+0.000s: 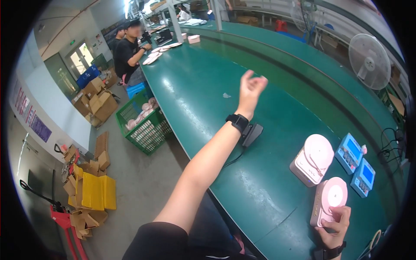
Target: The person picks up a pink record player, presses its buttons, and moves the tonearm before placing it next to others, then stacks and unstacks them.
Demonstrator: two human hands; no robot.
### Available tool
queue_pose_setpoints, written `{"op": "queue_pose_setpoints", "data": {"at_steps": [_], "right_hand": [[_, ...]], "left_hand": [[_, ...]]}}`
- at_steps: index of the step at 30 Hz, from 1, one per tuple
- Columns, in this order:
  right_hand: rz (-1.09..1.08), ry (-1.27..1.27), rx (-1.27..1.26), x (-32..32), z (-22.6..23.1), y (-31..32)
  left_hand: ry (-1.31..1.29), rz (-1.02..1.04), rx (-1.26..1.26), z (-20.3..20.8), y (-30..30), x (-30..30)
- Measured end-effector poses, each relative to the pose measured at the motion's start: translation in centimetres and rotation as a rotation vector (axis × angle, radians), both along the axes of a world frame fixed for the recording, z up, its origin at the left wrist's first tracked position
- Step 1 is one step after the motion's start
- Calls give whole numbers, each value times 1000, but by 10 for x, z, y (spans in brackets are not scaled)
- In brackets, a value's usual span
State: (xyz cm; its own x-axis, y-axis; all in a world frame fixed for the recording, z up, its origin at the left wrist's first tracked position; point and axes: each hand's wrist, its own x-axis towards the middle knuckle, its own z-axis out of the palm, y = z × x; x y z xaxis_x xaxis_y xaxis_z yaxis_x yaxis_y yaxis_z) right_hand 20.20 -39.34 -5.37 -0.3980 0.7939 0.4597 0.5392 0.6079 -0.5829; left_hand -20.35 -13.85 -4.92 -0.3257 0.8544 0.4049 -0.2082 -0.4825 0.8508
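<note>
The right hand [334,227] is laid with bent fingers and thumb on the front of a pink record player [329,197], toward the right end of the green surface [203,82]; whether it is gripped cannot be told. The left hand [251,92], its fingers parted and loosely curled, is held above the surface's middle. A second record player [314,158] and two blue screen devices [363,177] are set alongside. By the near edge, pink parts [145,112] are held in a green crate [148,138].
</note>
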Motion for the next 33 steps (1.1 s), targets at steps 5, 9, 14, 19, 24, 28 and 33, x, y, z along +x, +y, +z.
{"op": "queue_pose_setpoints", "data": {"at_steps": [5,9,14,19,24,28,33], "right_hand": [[3,-23,15,5,0,-2],[9,-7,11,5,2,0],[31,-176,58,-3,18,5],[33,-134,47,-2,17,5],[8,78,-35,3,-3,1],[-11,41,-48,-1,-1,2],[-65,19,-49,2,0,-2]], "left_hand": [[-476,308,141,11,1,-59],[-236,883,205,23,-8,-86],[256,1444,413,52,-32,-95],[676,1066,296,32,-17,-71],[873,96,231,-12,8,-4],[994,-383,26,-17,-1,17],[932,-444,-96,-15,-3,11]]}}
